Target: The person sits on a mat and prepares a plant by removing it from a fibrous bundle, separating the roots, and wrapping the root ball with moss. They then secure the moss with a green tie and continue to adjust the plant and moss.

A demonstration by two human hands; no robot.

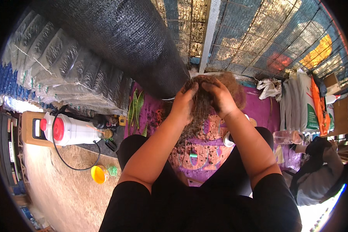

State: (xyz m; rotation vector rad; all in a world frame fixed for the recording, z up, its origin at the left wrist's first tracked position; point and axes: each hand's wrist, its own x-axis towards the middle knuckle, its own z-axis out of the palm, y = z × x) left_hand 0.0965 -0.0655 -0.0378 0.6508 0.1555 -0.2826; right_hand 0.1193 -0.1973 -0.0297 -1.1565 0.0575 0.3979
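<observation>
My left hand (188, 100) and my right hand (219, 94) grip a dark, soil-caked clump of fibrous roots (200, 116) from either side, thumbs towards me. Fine strands hang below it over a purple printed sheet (258, 111), where dark crumbs lie scattered. Just beyond my right hand rests a heap of loose brown fibre (235, 87). Long green leaves with pale edges (137, 104) lie to the left. A small green piece (193, 155) is on the sheet between my knees. My right forearm partly hides a white cup (228, 140).
A large roll of black netting (127, 37) leans in from upper left, beside stacked plastic bags (66, 63). Left stand a white sprayer tank (78, 130) and yellow pot (99, 174). Mesh fencing (237, 37) rises ahead. Right are filled sacks (297, 101) and another person (316, 179).
</observation>
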